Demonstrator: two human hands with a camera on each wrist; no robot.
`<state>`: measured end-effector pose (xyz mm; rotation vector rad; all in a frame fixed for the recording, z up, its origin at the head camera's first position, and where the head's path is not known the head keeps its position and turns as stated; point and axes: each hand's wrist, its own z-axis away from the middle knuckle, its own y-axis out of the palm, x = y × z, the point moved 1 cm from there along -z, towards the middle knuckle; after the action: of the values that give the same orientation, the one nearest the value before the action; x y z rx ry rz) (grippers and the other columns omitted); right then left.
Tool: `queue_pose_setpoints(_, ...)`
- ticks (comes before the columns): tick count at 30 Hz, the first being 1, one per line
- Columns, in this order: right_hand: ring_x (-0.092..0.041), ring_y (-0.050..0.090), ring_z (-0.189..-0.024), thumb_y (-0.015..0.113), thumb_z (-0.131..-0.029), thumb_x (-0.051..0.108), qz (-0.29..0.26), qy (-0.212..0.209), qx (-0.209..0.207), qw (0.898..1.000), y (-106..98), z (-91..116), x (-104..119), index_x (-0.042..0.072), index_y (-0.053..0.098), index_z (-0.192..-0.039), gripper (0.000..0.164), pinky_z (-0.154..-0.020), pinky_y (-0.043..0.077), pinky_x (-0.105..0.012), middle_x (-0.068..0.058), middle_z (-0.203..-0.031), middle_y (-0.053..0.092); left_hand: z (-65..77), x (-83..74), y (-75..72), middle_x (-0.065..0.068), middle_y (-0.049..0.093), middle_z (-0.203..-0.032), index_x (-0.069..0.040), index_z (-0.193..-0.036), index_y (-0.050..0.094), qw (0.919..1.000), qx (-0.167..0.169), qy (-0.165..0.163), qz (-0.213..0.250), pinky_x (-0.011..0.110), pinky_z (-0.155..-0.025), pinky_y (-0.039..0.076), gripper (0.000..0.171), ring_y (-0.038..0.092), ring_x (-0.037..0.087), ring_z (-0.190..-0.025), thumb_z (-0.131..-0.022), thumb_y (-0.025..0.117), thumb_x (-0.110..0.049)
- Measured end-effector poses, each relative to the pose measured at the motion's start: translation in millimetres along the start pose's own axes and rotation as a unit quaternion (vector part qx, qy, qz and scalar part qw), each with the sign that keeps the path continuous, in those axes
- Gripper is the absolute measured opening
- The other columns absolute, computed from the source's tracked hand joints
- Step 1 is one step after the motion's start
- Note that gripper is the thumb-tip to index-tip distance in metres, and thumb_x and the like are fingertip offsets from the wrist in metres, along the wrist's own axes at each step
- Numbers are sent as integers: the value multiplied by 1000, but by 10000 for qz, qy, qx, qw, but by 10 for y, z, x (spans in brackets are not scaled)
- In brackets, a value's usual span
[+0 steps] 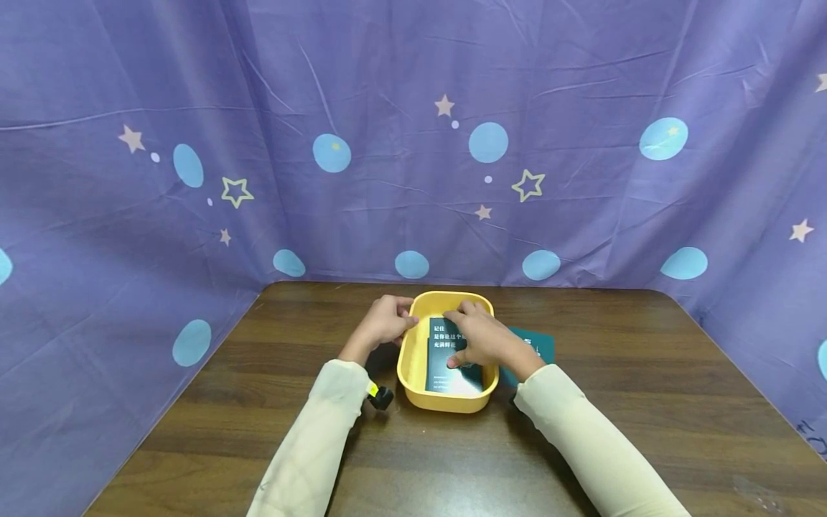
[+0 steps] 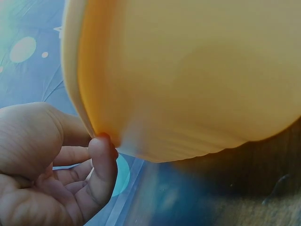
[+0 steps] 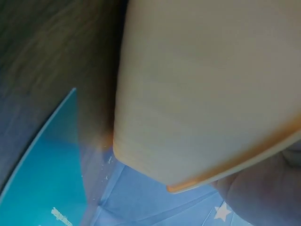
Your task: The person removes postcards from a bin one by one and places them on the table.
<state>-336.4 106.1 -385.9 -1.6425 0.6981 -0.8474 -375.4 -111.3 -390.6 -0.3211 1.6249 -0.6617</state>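
Observation:
A yellow plastic basin point(image 1: 447, 403) stands on the table with dark green printed cards point(image 1: 446, 362) lying inside, at least one overlapping another. My left hand point(image 1: 385, 321) is at its far left side; in the left wrist view the thumb and a finger of that hand point(image 2: 61, 165) pinch the rim of the basin point(image 2: 188, 84). Over the right wall reaches my right hand point(image 1: 481, 334), thumb and fingers spread above the top card; whether they touch it is unclear. In the right wrist view only part of this hand point(image 3: 263, 190) shows behind the basin's outer wall point(image 3: 207, 89).
Another green card point(image 1: 539, 345) lies on the wooden table point(image 1: 614, 373) right of the basin, partly under my right forearm. A purple curtain point(image 1: 400, 86) with stars and dots hangs behind the table. A small black device point(image 1: 381, 398) is at the left wrist.

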Motion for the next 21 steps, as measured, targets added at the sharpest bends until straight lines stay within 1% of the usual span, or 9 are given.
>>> queue_pose_setpoints(2,-22,40,-111,83,-69,53,-60,7,-86,9999,-9,-3,-2,9,46,-144,94,-94,47,-36,-7,-125,45,-2,4,1,13,63,-88,0,-138,52,10000,-16,-19,5,35,-49,58,49,65,22,-59,-91,67,-8)
queue_pose_setpoints(5,-22,39,-112,83,-70,50,-111,32,-108,9999,-16,-6,0,11,46,-144,91,-93,47,-37,-7,-126,44,-6,10,5,12,63,-88,0,-137,53,10000,-59,-29,3,35,-49,58,49,66,23,-60,-91,68,-8)
queue_pose_setpoints(11,-22,39,-113,83,-70,50,-168,103,-78,9998,-19,-14,6,13,46,-144,91,-92,49,-38,-6,-127,44,-3,14,10,11,64,-86,0,-136,54,9999,-160,-25,14,37,-48,58,48,62,17,-53,-91,68,-9)
queue_pose_setpoints(15,-24,39,-115,83,-73,46,-257,76,-133,9996,-31,-4,7,12,45,-145,88,-94,48,-40,-7,-128,43,-1,8,10,12,64,-87,1,-136,54,9997,-179,-85,126,36,-47,58,49,64,22,-55,-90,69,-7)
queue_pose_setpoints(18,-25,40,-116,81,-79,39,-349,-18,-276,9990,-50,9,10,11,45,-144,79,-96,47,-41,-8,-129,43,-8,10,13,13,64,-87,1,-135,54,9994,-198,-124,238,36,-46,58,48,66,25,-58,-89,69,-5)
queue_pose_setpoints(21,-24,41,-112,76,-86,31,-430,-133,-463,9979,-67,14,10,10,47,-141,65,-95,47,-39,-8,-127,44,-11,9,15,13,63,-87,1,-134,55,9992,-209,-156,299,35,-46,58,48,65,24,-56,-89,69,-4)
